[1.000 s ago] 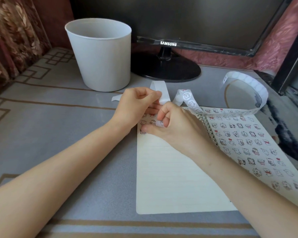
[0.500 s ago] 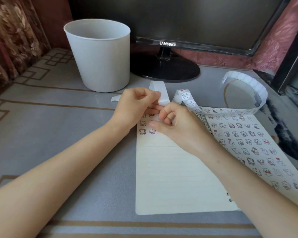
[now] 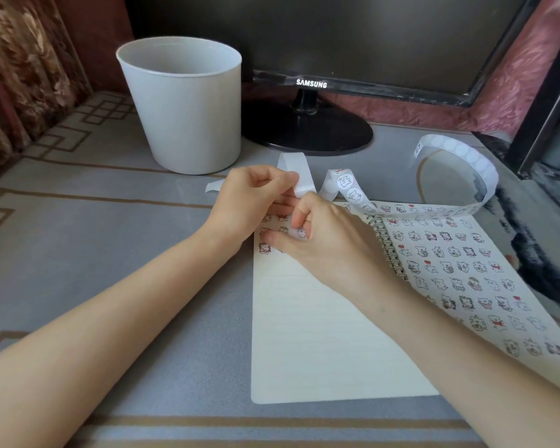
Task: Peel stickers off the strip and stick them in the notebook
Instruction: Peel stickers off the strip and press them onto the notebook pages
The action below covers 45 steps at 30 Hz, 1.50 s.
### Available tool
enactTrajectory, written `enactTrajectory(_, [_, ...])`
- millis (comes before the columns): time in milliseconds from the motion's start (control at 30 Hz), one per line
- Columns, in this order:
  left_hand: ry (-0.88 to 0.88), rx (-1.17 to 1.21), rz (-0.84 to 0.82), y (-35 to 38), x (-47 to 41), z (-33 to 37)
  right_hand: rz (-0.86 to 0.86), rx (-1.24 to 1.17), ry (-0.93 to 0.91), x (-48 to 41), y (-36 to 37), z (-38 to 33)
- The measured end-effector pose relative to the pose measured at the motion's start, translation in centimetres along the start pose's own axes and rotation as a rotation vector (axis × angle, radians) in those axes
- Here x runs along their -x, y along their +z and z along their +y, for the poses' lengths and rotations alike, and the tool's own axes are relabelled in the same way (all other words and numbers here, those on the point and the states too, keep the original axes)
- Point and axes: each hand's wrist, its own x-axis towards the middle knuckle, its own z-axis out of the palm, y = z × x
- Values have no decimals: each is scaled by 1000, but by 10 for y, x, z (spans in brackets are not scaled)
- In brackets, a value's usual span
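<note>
At top of the open spiral notebook (image 3: 320, 334), lowers a newly peeled cartoon sticker (image 3: 300, 233), pinched in right hand (image 3: 330, 244), for pressing; grips white paper strip (image 3: 299, 176) in left hand (image 3: 249, 202).

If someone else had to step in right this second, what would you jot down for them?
Hands: the left hand grips the strip above the notebook. The right hand pinches a sticker over the top of the left page.
The strip loops away right, stickers remaining on it.
Done: right page full, a few stickers on the left page.
Left: press this one down, fill the left page.
</note>
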Motion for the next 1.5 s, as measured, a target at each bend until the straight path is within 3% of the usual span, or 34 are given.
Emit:
enactTrajectory(333, [8, 96, -46, 0, 1, 2, -13, -268, -5, -2, -1, 17])
enactTrajectory(567, [69, 85, -11, -2, -2, 3, 300, -371, -73, -7, -22, 21])
enactTrajectory(767, [127, 32, 2, -2, -1, 3, 294, -344, -64, -12, -19, 25])
enactTrajectory(1000, [74, 96, -40, -1, 1, 8, 339, -519, -104, -12, -22, 24])
enactTrajectory(1133, [111, 17, -92, 0, 3, 7, 364, -539, -87, -14, -23, 26])
enactTrajectory(1500, [162, 22, -107, 0, 3, 6, 360, -469, -107, -11, -22, 25])
